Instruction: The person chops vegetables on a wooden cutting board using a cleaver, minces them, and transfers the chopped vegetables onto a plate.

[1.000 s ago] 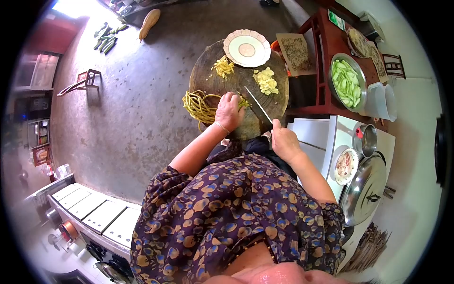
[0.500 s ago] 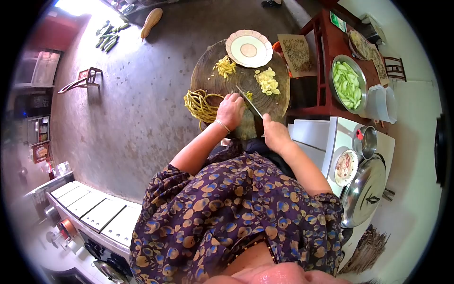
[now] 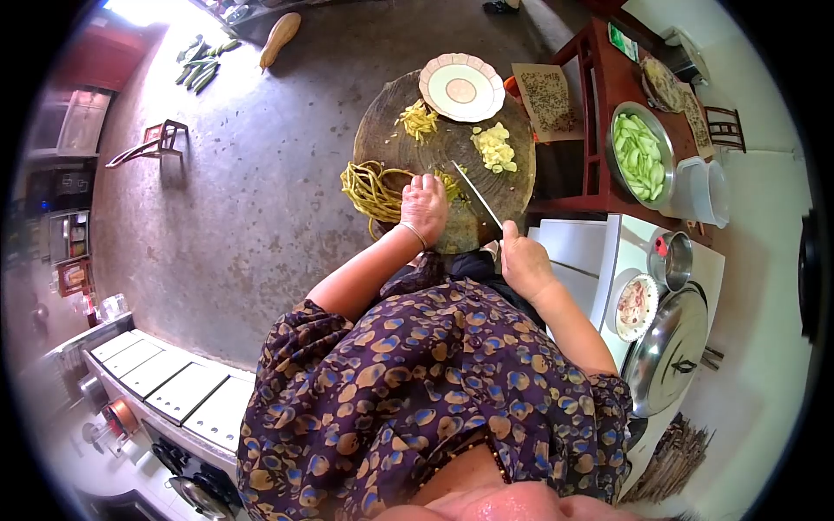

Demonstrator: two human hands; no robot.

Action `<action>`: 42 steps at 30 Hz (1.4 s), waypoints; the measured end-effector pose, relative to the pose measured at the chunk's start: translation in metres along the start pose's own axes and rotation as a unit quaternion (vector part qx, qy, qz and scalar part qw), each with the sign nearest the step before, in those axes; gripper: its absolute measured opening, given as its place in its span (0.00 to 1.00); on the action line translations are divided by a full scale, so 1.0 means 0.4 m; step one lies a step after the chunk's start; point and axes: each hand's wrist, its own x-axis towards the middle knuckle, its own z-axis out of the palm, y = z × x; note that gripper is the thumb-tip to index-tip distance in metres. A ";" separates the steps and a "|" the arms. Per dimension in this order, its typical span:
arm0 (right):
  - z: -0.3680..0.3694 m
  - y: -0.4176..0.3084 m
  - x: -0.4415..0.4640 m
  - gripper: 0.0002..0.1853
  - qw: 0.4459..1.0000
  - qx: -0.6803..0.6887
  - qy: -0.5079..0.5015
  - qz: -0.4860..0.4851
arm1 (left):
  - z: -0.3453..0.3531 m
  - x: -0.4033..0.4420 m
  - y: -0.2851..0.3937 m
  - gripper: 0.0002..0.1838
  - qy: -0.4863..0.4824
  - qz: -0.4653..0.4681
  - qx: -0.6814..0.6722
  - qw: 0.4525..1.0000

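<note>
My right hand (image 3: 524,263) is closed round the handle of a knife (image 3: 478,194), its narrow blade pointing up and left over a round wooden chopping block (image 3: 400,95). My left hand (image 3: 425,208) presses down on the block, fingers together, over the end of a bundle of long yellow-green beans (image 3: 372,193). Chopped bean pieces (image 3: 452,186) lie between that hand and the blade. Farther back are a pile of pale yellow strips (image 3: 419,121) and a heap of sliced garlic (image 3: 494,147). A white plate with a pink rim (image 3: 461,88) sits at the block's far edge.
On the right, a red wooden table (image 3: 599,95) bears a metal bowl of green slices (image 3: 641,154) and clear plastic containers (image 3: 702,191). Nearer stands a white counter with a small plate (image 3: 637,307) and a large lidded pan (image 3: 669,352). A low stool (image 3: 165,139) stands left.
The knife and my right hand have shifted right, away from my left hand. More chopped bean pieces show beside the left fingers, which lie flatter now.
</note>
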 end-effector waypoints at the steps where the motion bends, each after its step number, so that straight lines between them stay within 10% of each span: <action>1: 0.000 0.001 -0.001 0.15 1.000 -0.002 -0.003 0.002 | 0.007 -0.001 0.000 0.32 0.002 0.001 -0.004 1.000; 42: -0.007 0.008 0.029 0.12 0.999 0.013 -0.050 -0.015 | 0.005 -0.002 -0.013 0.14 0.012 0.050 -0.010 0.999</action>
